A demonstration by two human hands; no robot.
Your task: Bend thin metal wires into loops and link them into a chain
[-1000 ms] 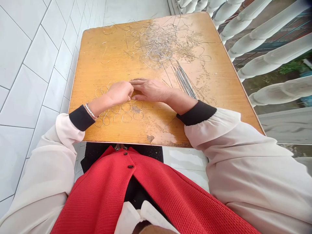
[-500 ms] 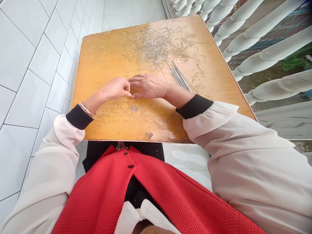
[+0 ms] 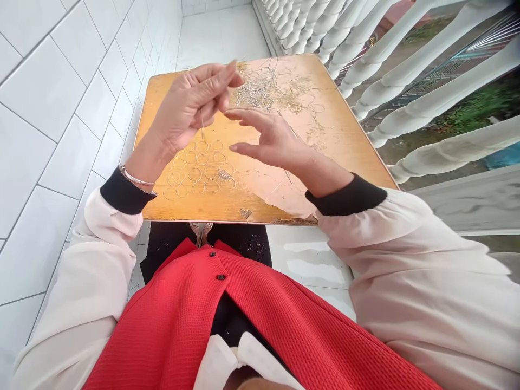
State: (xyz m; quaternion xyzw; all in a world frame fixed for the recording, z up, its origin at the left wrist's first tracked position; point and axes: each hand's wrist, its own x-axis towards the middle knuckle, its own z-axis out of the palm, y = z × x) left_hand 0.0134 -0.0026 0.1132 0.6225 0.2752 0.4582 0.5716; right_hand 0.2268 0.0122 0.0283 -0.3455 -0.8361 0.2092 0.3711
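My left hand [image 3: 190,100] is raised above the orange wooden tabletop [image 3: 247,197], its fingers pinched on a thin wire [image 3: 202,124] that hangs down from them. My right hand [image 3: 270,138] hovers beside it, fingers apart and holding nothing. Below my left hand lie several thin wire rings [image 3: 199,173], linked in rows on the table. A tangled heap of wire [image 3: 260,89] sits at the far side, just beyond my fingertips. Straight wires seen earlier are mostly hidden behind my right hand.
White tiles [image 3: 77,81] cover the wall on my left, and white balusters [image 3: 422,70] run along the right side. Loose wire bits and dust mark the tabletop. My red knit jacket [image 3: 203,309] and cream sleeves fill the bottom of the view.
Both hands have lifted off the table and separated, and my left hand has risen with a thin wire hanging from it. The view has tilted, so the table sits lower and farther off.
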